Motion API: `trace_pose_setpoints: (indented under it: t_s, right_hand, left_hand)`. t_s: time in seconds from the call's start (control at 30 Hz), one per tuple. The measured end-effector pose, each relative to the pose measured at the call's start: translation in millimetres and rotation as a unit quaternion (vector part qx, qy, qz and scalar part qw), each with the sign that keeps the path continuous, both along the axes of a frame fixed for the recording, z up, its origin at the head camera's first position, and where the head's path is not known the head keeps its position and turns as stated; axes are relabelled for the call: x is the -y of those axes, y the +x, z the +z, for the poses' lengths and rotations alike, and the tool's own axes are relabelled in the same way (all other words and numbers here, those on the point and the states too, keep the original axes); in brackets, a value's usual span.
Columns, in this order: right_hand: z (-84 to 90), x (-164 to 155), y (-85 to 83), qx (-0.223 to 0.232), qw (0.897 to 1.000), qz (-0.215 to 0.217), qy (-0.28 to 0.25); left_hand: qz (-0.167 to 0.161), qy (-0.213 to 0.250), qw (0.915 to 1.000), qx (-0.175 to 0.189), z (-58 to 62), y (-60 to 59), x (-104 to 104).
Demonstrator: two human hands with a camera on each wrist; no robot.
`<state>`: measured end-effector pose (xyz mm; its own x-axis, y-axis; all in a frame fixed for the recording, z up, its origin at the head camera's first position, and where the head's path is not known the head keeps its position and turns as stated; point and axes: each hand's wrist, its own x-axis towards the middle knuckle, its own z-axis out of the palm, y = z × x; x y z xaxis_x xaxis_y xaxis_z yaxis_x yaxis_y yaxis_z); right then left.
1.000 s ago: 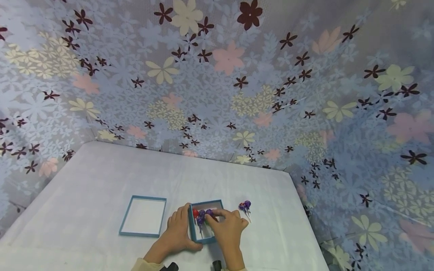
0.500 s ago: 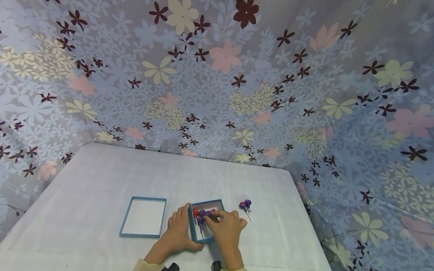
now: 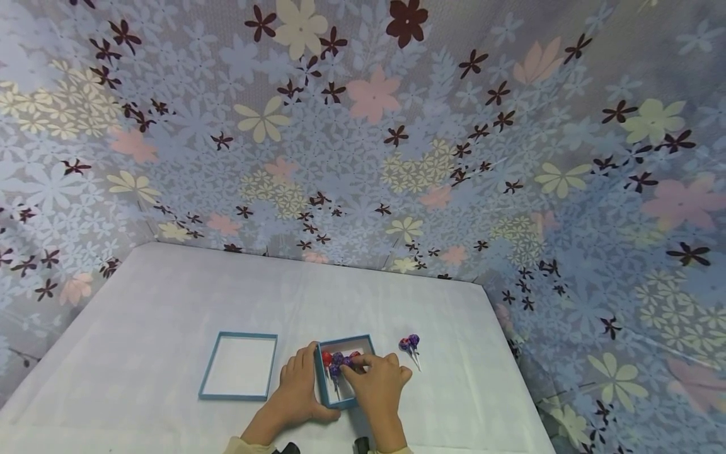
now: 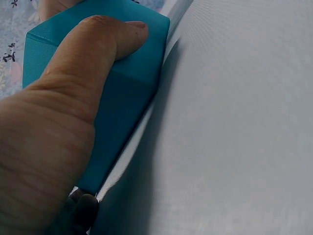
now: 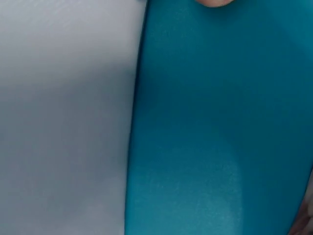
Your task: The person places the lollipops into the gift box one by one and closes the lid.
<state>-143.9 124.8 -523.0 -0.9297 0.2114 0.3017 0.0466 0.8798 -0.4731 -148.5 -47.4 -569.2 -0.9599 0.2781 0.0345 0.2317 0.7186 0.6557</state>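
In the head view my left hand (image 3: pixel 297 388) grips the left side of a blue box (image 3: pixel 322 386), with its thumb along the near wall. The left wrist view shows that thumb (image 4: pixel 102 41) lying flat on the teal outer side. My right hand (image 3: pixel 380 384) reaches over the box's right side. Its thumb and index finger pinch a purple-wrapped lollipop (image 3: pixel 347 361) inside. Beside it lie a red lollipop (image 3: pixel 327 359) and several purple ones (image 3: pixel 334 371); the right hand hides part of the contents. The right wrist view is filled mostly by the box's outer wall (image 5: pixel 195 122).
Two wrapped lollipops (image 3: pixel 413 342) with white sticks lie on the white-covered table (image 3: pixel 454 391), right of the box. A shallow blue-edged lid (image 3: pixel 238 366) with a white inside lies to the left. A flowered cloth (image 3: pixel 363 151) hangs around the table.
The right fingertips have shifted slightly left and toward the near side with the purple lollipop, and a red lollipop now shows behind them. The left hand stays on the box.
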Motion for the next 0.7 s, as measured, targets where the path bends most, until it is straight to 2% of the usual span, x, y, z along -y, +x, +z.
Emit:
trace_pose_setpoints:
  t_s: [0.7]
  right_hand:
    - [5.1, 1.1, 4.3, 0.013, 1.0, -0.004, 0.01]
  left_hand:
    - [0.001, 0.004, 1.0, 0.002, 0.8, 1.1, -0.3]
